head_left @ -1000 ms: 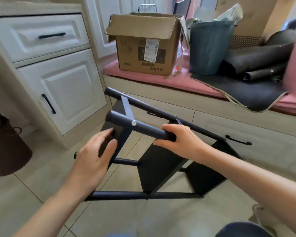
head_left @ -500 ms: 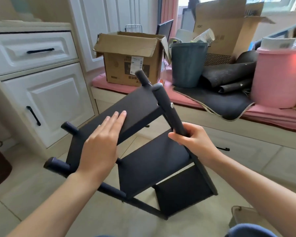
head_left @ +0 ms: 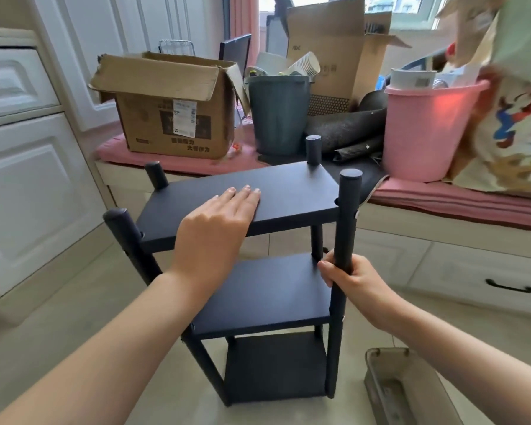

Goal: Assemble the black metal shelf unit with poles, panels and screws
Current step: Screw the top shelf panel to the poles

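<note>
The left hand (head_left: 215,231) lay flat, fingers straight, on the top panel (head_left: 258,197) of the black shelf unit (head_left: 267,302), which stood upright on the tiled floor (head_left: 59,317) before the person. To its right, the right hand (head_left: 353,280) gripped the near right pole (head_left: 345,228), its long axis vertical. Three matte panels sat stacked between four poles; it looked essentially assembled.
</note>
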Demonstrator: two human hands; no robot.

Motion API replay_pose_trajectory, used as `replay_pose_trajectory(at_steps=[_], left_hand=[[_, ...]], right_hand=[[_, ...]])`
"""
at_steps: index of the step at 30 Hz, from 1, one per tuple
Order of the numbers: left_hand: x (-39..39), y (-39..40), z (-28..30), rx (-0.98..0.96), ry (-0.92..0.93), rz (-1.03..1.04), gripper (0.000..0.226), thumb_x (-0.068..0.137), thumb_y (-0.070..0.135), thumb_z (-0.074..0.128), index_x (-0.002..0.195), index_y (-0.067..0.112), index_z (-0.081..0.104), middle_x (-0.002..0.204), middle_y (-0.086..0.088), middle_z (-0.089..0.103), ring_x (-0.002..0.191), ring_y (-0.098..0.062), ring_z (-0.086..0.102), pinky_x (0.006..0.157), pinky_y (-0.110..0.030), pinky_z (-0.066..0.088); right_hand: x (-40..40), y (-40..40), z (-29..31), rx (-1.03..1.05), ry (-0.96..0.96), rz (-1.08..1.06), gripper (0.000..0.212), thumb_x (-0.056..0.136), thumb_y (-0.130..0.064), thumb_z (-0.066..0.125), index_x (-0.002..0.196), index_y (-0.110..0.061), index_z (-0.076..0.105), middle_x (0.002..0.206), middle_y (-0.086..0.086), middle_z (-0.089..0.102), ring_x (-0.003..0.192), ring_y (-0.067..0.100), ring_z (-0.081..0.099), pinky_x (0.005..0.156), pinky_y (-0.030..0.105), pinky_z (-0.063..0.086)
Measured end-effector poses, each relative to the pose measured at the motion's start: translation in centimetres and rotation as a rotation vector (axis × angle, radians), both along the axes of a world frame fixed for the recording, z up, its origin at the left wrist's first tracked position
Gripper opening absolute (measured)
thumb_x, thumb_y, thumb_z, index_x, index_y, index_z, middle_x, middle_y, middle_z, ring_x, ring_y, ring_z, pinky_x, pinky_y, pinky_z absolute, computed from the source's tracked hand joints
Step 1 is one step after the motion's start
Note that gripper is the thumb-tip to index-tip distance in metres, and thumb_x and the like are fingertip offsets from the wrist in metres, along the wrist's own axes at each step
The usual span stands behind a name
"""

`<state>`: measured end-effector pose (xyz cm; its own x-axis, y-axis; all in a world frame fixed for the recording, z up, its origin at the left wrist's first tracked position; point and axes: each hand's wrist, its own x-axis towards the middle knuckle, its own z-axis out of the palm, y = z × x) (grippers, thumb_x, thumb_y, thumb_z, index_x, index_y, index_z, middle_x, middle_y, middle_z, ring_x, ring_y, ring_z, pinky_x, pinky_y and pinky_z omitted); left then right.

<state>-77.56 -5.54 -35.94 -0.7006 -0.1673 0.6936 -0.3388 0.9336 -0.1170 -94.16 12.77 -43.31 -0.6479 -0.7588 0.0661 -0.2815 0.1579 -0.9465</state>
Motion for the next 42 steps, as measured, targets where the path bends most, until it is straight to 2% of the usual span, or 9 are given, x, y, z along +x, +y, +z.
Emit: replay_pose_trajectory(at_steps=[10, 16, 23, 30, 32, 35, 38, 40, 42], left_hand=[[-2.7, 2.8, -1.1, -0.052, -0.026, -0.094, 0.063, 0.057, -0.018, 0.085, 0.117, -0.002, 0.073, 0.117, -0.017, 0.072, 0.102, -0.037, 0.072, 0.082, -0.049, 0.061], [-2.8, 2.7, -1.2, -0.05, -0.044, -0.075, 0.058, 0.063, -0.011, 0.088, 0.118, 0.001, 0.073, 0.119, -0.015, 0.072, 0.104, -0.036, 0.072, 0.084, -0.048, 0.059], [-3.2, 3.2, -1.4, -0.038, -0.016, -0.104, 0.054, 0.068, -0.012, 0.083, 0.119, 0.002, 0.073, 0.119, -0.013, 0.072, 0.103, -0.038, 0.072, 0.083, -0.051, 0.058], [-4.5, 3.4, -1.4, -0.052, -0.017, -0.11, 0.052, 0.069, -0.015, 0.079, 0.118, 0.002, 0.073, 0.119, -0.012, 0.072, 0.103, -0.038, 0.072, 0.083, -0.049, 0.059], [-5.1, 3.6, -1.2, -0.062, -0.041, -0.111, 0.052, 0.07, -0.016, 0.078, 0.118, 0.0, 0.072, 0.12, -0.014, 0.072, 0.103, -0.039, 0.071, 0.084, -0.049, 0.059], [-5.7, 3.8, -1.0, -0.058, -0.087, -0.094, 0.052, 0.074, -0.015, 0.074, 0.123, 0.0, 0.07, 0.125, -0.016, 0.069, 0.108, -0.041, 0.069, 0.089, -0.05, 0.057], [-5.7, 4.3, -0.8, 0.011, -0.153, -0.041, 0.058, 0.084, -0.011, 0.065, 0.139, 0.006, 0.059, 0.143, -0.011, 0.058, 0.128, -0.036, 0.058, 0.106, -0.046, 0.047], [-5.6, 5.1, -0.8, 0.062, -0.209, 0.021, 0.064, 0.092, -0.003, 0.057, 0.152, 0.013, 0.041, 0.158, -0.004, 0.042, 0.144, -0.03, 0.042, 0.117, -0.043, 0.033], [-5.4, 6.4, -0.7, 0.111, -0.234, 0.08, 0.067, 0.095, 0.002, 0.053, 0.157, 0.016, 0.031, 0.163, -0.002, 0.032, 0.149, -0.029, 0.032, 0.121, -0.043, 0.026]], right_hand=[[-0.5, 3.1, -3.0, 0.046, -0.035, -0.067, 0.035, 0.097, -0.02, 0.057, 0.062, -0.02, 0.055, 0.065, -0.003, 0.05, 0.063, 0.013, 0.041, 0.058, 0.019, 0.034], [-0.5, 2.8, -3.0, 0.033, -0.056, -0.092, 0.04, 0.097, -0.02, 0.058, 0.057, -0.023, 0.054, 0.059, -0.008, 0.052, 0.058, 0.009, 0.041, 0.054, 0.01, 0.035], [-0.4, 3.2, -2.9, 0.031, -0.083, -0.15, 0.038, 0.097, -0.021, 0.059, 0.059, -0.022, 0.056, 0.059, -0.006, 0.054, 0.056, 0.007, 0.044, 0.057, 0.014, 0.037], [-1.3, 3.7, -2.7, 0.055, -0.066, -0.175, 0.038, 0.097, -0.023, 0.06, 0.059, -0.022, 0.056, 0.057, -0.01, 0.054, 0.051, 0.003, 0.042, 0.053, 0.01, 0.036], [-1.8, 3.7, -2.3, 0.083, -0.059, -0.191, 0.031, 0.096, -0.025, 0.06, 0.066, -0.018, 0.061, 0.06, -0.01, 0.061, 0.055, 0.001, 0.05, 0.06, 0.016, 0.04], [-2.4, 4.2, -1.8, 0.127, -0.044, -0.195, 0.019, 0.095, -0.028, 0.064, 0.082, -0.014, 0.069, 0.076, -0.007, 0.071, 0.077, 0.007, 0.064, 0.072, 0.022, 0.046], [-2.7, 5.8, -1.5, 0.19, 0.026, -0.157, 0.009, 0.092, -0.028, 0.068, 0.095, -0.02, 0.07, 0.091, -0.004, 0.072, 0.087, 0.008, 0.065, 0.076, 0.022, 0.049], [-2.8, 7.4, -1.6, 0.215, 0.028, -0.142, 0.016, 0.091, -0.024, 0.07, 0.106, -0.02, 0.068, 0.101, -0.007, 0.072, 0.095, 0.005, 0.067, 0.081, 0.02, 0.051], [-3.0, 9.4, -1.8, 0.236, 0.018, -0.167, 0.023, 0.091, -0.02, 0.07, 0.113, -0.017, 0.066, 0.107, -0.005, 0.071, 0.099, 0.007, 0.068, 0.087, 0.023, 0.054]])
